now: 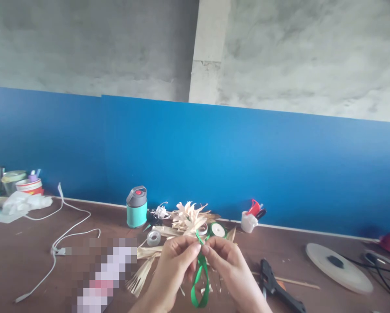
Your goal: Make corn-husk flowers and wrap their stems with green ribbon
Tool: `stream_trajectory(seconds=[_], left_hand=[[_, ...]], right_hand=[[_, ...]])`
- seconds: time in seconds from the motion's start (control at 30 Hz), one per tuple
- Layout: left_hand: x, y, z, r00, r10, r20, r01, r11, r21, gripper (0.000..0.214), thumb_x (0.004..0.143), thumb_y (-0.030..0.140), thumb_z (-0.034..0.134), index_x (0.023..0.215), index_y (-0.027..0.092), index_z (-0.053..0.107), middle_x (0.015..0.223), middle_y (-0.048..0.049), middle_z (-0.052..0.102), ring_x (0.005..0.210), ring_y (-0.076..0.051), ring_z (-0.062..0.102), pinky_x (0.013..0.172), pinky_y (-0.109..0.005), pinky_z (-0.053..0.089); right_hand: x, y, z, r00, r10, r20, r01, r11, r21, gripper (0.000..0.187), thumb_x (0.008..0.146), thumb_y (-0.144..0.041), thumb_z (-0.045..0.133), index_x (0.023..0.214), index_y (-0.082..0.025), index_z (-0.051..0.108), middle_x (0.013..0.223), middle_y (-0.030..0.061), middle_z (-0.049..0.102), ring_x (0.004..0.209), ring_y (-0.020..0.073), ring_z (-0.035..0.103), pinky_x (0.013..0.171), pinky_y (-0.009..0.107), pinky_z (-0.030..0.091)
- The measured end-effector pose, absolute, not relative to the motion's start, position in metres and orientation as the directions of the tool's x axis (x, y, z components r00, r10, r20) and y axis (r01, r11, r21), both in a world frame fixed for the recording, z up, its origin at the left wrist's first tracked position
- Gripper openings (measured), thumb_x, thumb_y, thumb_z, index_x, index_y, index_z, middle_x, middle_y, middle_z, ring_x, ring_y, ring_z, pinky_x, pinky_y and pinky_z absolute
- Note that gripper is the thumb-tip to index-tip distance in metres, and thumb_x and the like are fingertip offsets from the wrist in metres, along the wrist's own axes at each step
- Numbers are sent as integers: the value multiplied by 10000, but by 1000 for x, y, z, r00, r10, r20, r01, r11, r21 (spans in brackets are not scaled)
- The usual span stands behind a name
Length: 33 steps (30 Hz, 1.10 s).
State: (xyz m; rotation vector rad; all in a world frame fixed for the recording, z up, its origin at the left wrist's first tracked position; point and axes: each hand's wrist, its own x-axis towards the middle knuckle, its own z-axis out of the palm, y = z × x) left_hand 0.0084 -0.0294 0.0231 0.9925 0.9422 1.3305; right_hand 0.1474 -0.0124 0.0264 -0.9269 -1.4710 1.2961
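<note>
My left hand (177, 256) and my right hand (226, 258) meet over the brown table, each pinching a green ribbon (199, 278) at its top. The ribbon hangs below my fingers in a loop. Just behind my fingertips stands a pale flower of dried husk strips (190, 215), and the ribbon seems to wrap its stem. A green ribbon spool (217, 229) lies right behind my right hand. Loose husk strips (143, 269) lie by my left wrist.
A teal flask (137, 208), a clear tape roll (153, 238) and a white cup with scissors (250, 219) stand near the blue wall. A black glue gun (275, 284) lies at right, a round white disc (340, 267) further right. White cable (60, 237) and containers (25, 184) sit left.
</note>
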Motion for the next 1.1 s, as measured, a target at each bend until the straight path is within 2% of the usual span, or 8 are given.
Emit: stream_trajectory(seconds=[0.17,0.33,0.5,0.77,0.9,0.97,1.1], left_hand=[[8,-31,24,16,998,55,-282,-48,958,266,688,398,689,598,155,626,358,85,409,316,-40,305,361,-183,200],[8,-31,26,-29,999,30,-278,-37,960,275,634,379,719,544,161,578,354,94,383,315,-31,275,360,-183,176],[11,-34,29,-33,999,-15,-340,3,940,279,607,373,745,562,157,573,369,78,435,338,-34,310,369,-172,187],[15,-34,20,-58,998,-16,-446,-11,895,311,606,389,804,582,142,617,418,79,448,372,-29,309,395,-167,214],[11,-34,19,-23,998,51,-491,-56,870,281,638,360,800,595,137,635,546,19,576,516,-86,477,521,-198,372],[9,-34,20,-36,995,90,-474,-96,875,267,655,350,792,598,137,642,572,10,587,557,-101,497,557,-209,391],[7,-35,21,-19,990,138,-442,-132,887,262,690,355,769,611,137,648,547,17,567,524,-96,473,526,-206,383]], right_hand=[[148,-11,24,-250,938,241,36,257,-966,388,792,-505,655,679,-148,555,586,-28,472,557,104,391,525,221,309],[148,-13,22,-246,930,274,148,315,-937,339,825,-447,610,662,-163,519,564,-40,439,530,103,373,494,218,294],[149,-15,22,-202,915,349,251,393,-885,301,834,-386,584,633,-171,520,567,-30,457,544,119,398,503,223,322],[144,-15,13,-98,866,491,319,494,-809,242,841,-309,572,640,-176,552,565,-13,529,542,131,464,512,222,363],[142,-17,15,-130,874,469,229,486,-843,246,836,-330,601,653,-169,569,576,-13,524,551,126,457,516,219,368],[143,-18,18,-183,896,405,136,431,-892,249,840,-365,607,696,-163,581,593,-16,517,542,117,439,506,217,365],[144,-18,17,-240,914,328,20,342,-939,277,836,-409,616,724,-159,576,609,-17,503,531,108,418,488,214,349]])
